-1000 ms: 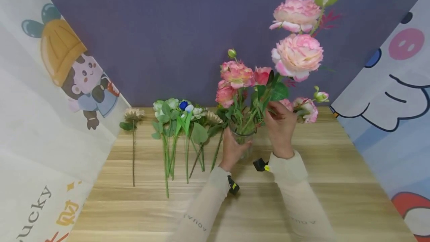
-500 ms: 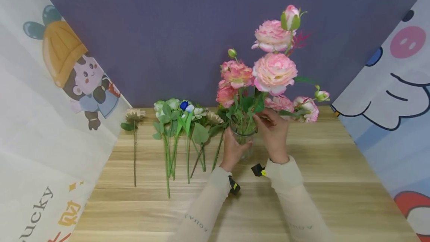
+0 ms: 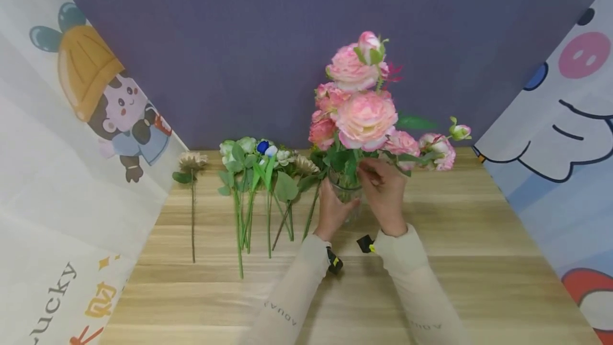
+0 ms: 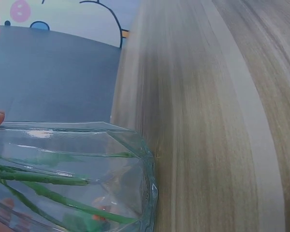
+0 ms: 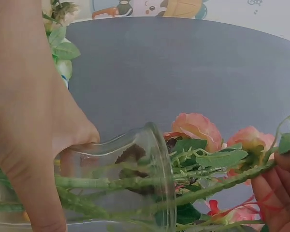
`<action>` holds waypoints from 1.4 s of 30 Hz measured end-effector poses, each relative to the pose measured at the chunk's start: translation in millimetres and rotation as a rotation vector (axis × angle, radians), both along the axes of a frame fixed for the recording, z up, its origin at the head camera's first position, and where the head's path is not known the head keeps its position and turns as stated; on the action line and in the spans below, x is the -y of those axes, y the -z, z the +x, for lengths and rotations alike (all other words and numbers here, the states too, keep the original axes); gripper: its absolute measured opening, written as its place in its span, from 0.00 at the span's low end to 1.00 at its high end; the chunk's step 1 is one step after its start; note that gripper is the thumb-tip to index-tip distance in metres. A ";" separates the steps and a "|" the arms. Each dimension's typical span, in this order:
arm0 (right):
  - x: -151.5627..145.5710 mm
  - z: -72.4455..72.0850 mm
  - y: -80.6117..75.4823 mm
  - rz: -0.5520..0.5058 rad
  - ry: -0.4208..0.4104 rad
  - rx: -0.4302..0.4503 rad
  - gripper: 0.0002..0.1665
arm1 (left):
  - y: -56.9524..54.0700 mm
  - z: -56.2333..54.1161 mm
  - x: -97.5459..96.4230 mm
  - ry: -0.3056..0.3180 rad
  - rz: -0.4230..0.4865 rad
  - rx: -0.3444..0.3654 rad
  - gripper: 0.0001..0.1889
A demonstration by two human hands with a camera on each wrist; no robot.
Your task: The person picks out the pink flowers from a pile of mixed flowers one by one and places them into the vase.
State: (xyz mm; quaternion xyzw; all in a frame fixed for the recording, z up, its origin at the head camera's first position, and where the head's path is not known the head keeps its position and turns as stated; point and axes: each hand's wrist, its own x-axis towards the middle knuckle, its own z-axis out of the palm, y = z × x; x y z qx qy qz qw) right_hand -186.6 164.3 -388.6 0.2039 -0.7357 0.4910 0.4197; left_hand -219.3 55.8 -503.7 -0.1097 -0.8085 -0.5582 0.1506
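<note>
A clear glass vase (image 3: 353, 211) with several green stems inside stands at mid-table. My left hand (image 3: 332, 211) grips its side, thumb across the front; in the left wrist view the stem ends show through the glass vase (image 4: 58, 145). My right hand (image 3: 385, 193) pinches the stem of a tall pink peony-like flower (image 3: 366, 118) just above the rim. From the right wrist, that green stem (image 5: 222, 186) runs from the fingers through the vase mouth. Pink-coral flowers (image 3: 322, 131) sit in the vase behind it, partly hidden by the big blooms.
Left of the vase lies a row of loose flowers, with green-white blooms (image 3: 246, 145), a blue bud (image 3: 262, 147) and long stems. A beige flower (image 3: 193, 161) lies apart at far left. Pink blooms (image 3: 438, 150) lie at right by the dark back panel (image 3: 239, 57).
My right hand has moved left and slightly down to the vase mouth, and the tall pink flower has swung left and lowered with it. My left hand stays on the vase.
</note>
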 end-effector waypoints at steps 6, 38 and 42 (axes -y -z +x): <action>6.7 -0.3 -1.4 0.087 0.044 -0.049 0.10 | -1.1 -1.4 1.6 0.038 0.032 0.009 0.48; 28.1 3.1 8.6 0.282 0.056 0.180 0.10 | 4.7 -5.7 0.3 0.158 0.132 -0.079 0.19; 26.8 0.6 11.1 0.282 0.067 0.226 0.12 | -2.6 -2.6 0.9 0.163 0.126 -0.096 0.17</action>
